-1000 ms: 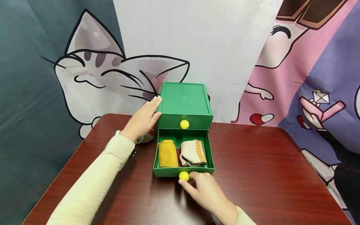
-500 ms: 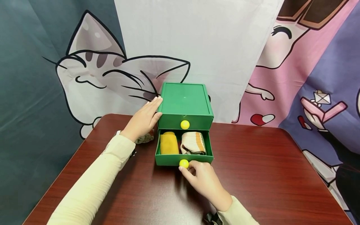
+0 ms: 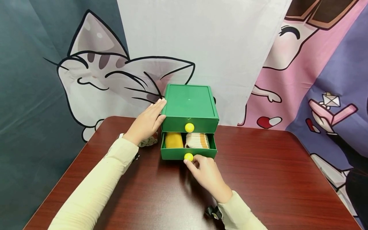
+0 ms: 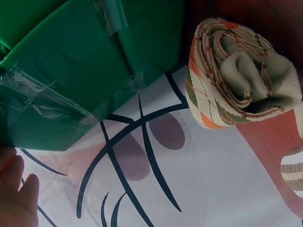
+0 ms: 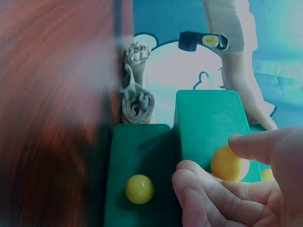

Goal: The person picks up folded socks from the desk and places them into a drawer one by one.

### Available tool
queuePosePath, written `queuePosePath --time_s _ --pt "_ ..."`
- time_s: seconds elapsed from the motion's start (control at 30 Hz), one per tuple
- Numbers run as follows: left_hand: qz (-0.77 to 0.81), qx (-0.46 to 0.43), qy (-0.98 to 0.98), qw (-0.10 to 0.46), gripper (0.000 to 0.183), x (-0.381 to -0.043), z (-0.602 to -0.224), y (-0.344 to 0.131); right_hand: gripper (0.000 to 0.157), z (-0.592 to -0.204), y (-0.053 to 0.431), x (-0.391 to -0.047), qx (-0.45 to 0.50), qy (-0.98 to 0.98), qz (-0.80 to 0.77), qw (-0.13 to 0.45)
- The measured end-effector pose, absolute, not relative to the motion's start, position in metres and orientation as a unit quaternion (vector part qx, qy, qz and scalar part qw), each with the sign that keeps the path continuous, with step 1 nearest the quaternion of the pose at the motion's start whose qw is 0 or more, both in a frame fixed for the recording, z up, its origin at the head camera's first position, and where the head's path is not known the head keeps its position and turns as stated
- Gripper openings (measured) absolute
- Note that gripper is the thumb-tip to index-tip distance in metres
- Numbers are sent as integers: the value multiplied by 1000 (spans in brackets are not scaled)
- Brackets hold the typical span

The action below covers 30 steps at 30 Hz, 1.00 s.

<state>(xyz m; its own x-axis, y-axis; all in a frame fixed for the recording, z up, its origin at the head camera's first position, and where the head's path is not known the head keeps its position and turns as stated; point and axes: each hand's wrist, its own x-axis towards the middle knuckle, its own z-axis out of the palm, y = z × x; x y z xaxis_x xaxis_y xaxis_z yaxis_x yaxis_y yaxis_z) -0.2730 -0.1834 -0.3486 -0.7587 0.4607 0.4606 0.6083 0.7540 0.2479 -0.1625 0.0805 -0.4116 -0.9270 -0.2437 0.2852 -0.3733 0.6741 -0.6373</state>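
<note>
A small green drawer cabinet (image 3: 189, 103) stands on the table with a drawer (image 3: 172, 154) partly pulled out. Thumb and fingers of my right hand (image 3: 208, 174) pinch that drawer's round yellow knob (image 5: 230, 163). Flat and with straight fingers, my left hand (image 3: 146, 123) rests against the cabinet's left side near the top. Inside the drawer lie a folded yellow cloth (image 3: 173, 140) and a cream cloth with orange stripes (image 3: 196, 140), both partly hidden by the drawer front.
Beside the cabinet's left side, a rolled patterned knit piece (image 4: 236, 75) sits on the table, with a striped one (image 4: 293, 170) close by. Below the pulled drawer, another drawer front bears its own yellow knob (image 5: 139, 189). The upper drawer's knob (image 3: 189, 127) faces forward.
My right hand has moved away from me, sliding the drawer further into the cabinet, so less of the two cloths shows. The left hand has stayed in place.
</note>
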Motion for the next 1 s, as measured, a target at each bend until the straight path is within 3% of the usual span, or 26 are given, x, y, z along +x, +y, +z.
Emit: queuePosePath --time_s 1.0 --pt "-202 -296 -912 199 59 -274 -351 -182 33 -415 68 -218 144 -912 369 110"
